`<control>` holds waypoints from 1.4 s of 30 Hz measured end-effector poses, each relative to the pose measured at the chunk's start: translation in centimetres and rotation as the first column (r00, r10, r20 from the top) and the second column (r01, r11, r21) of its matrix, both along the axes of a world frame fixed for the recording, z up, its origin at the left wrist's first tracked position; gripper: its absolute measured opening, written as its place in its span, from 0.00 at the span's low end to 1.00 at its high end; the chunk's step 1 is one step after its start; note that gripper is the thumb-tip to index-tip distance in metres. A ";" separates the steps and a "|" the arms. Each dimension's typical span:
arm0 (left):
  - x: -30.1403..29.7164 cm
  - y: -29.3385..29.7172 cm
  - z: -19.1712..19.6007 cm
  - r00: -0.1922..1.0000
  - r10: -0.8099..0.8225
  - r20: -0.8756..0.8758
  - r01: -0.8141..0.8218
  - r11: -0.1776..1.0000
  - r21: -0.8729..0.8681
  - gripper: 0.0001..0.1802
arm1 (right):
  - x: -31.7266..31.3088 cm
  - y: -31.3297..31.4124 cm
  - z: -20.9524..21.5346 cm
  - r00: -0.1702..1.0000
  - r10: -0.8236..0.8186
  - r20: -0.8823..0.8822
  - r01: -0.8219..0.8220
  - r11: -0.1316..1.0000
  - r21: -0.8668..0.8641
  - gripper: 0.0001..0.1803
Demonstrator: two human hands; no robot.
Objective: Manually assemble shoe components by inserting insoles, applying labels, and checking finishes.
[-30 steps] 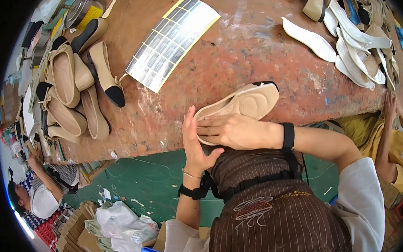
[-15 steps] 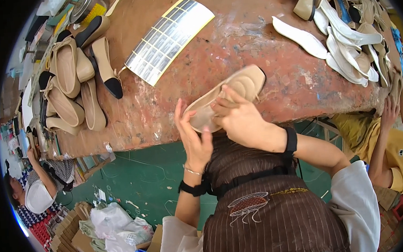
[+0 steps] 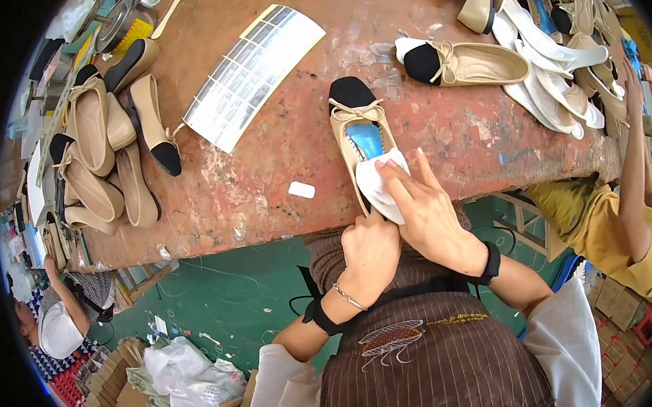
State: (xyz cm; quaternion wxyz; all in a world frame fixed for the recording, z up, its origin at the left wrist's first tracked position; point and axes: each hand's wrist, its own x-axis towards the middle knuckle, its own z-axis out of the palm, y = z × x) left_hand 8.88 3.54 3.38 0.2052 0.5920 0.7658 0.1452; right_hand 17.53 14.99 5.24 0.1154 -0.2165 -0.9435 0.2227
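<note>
Around twelve o'clock, the room is spanned by a scuffed reddish-brown table (image 3: 426, 134), its surface marked by stains. A green floor (image 3: 227, 295) is seen at eight o'clock, littered with scraps and threads. Stacked brown cardboard (image 3: 102, 389) is piled farther out at eight, white plastic bags (image 3: 190, 380) are heaped at seven, and pale wooden framing (image 3: 552, 243) is glimpsed at three.

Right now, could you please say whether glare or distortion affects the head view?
In the head view, whitish glare washes the upper end of the glossy silver gridded sheet; there, too, the front edge of the reddish-brown worktable bows; corners go black.
</note>
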 end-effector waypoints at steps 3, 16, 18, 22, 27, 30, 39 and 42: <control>-0.4 0.8 1.1 0.999 -0.024 0.033 0.024 1.000 -0.002 0.11 | -2.6 1.2 -2.0 0.998 -0.062 0.000 0.062 0.993 0.105 0.24; -1.3 0.8 1.1 0.994 -0.005 0.106 0.004 1.000 0.017 0.13 | -6.4 3.8 -2.5 0.973 -0.005 0.230 -0.039 0.981 0.188 0.23; -1.7 0.5 0.8 0.991 0.013 0.133 -0.017 0.999 0.033 0.13 | -6.0 3.2 -2.1 0.990 0.013 0.141 -0.032 0.990 0.134 0.25; -1.0 0.6 0.4 0.993 -0.036 0.113 0.039 0.999 -0.025 0.14 | -2.8 2.0 -2.8 0.994 0.069 0.091 -0.086 0.976 0.199 0.27; -1.6 0.8 1.3 0.987 -0.028 0.160 0.023 0.999 0.034 0.13 | -6.7 3.7 -2.8 0.970 0.000 0.243 -0.061 0.968 0.244 0.23; -1.8 0.2 0.8 0.989 -0.021 0.150 0.027 0.999 -0.037 0.14 | -5.1 1.0 -5.1 0.996 -0.068 0.055 0.034 0.885 0.464 0.23; -1.2 1.1 2.5 0.998 -0.043 -0.049 0.047 0.996 0.076 0.23 | -3.3 6.2 -2.2 0.977 0.187 -0.106 -0.198 0.974 -0.113 0.22; -0.9 1.7 3.0 0.997 0.029 -0.072 -0.026 0.998 0.049 0.27 | 1.9 11.4 1.7 0.964 -0.265 -0.029 0.267 0.953 0.147 0.22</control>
